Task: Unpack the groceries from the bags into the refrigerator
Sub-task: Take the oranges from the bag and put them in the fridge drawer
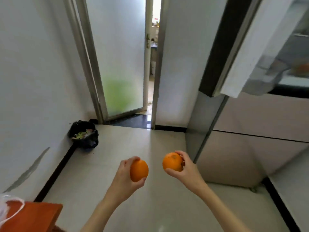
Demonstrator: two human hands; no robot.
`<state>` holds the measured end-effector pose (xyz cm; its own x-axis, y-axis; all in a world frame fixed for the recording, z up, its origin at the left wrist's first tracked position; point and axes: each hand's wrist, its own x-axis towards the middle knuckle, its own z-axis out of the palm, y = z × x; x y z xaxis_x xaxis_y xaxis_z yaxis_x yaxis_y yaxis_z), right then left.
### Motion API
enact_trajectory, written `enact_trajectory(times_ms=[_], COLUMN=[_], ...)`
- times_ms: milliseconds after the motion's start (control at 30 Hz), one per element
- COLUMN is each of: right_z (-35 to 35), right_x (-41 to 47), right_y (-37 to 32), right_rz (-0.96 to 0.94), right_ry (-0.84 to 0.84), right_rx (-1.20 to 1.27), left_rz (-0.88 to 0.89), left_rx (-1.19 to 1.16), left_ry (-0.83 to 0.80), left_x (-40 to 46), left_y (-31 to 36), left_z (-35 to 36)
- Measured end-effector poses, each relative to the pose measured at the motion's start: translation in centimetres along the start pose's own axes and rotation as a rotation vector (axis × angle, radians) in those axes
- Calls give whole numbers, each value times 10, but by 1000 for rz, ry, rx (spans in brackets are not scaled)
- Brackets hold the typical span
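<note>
My left hand (pixel 124 171) grips a smooth orange (pixel 139 170) above the tiled floor, fingers over its top and thumb beneath. My right hand (pixel 185 166) holds a second orange (pixel 172 162) with a brownish scuff on its top. The two fruits are level and a short gap apart. The refrigerator (pixel 250 144) stands at the right; its upper door (pixel 250 47) hangs open, and the blurred interior (pixel 297 67) shows something orange inside. A white plastic bag (pixel 8 206) lies at the lower left edge on an orange-brown table (pixel 36 216).
A black-lined bin (pixel 83 133) with scraps sits in the left corner by the wall. A frosted glass door (pixel 120 56) stands ajar straight ahead, with a dark threshold (pixel 132 120). Pale floor tiles (pixel 125 148) stretch between me and the refrigerator.
</note>
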<state>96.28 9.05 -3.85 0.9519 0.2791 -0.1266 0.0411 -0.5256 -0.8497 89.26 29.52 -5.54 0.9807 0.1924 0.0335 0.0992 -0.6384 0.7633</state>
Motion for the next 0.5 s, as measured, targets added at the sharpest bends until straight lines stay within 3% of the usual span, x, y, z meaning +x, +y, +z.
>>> enact_trajectory(times_ms=[267,500], right_z=[-161,-257], right_x=[-61,-68], right_y=[72,139], right_rz=[125,227], right_ry=[453,624], right_rx=[70,86], left_rz=[342,517], left_rx=[-7,-10], left_ry=[-242,-417], left_x=[54,99], left_y=[141,231], left_z=[119,229])
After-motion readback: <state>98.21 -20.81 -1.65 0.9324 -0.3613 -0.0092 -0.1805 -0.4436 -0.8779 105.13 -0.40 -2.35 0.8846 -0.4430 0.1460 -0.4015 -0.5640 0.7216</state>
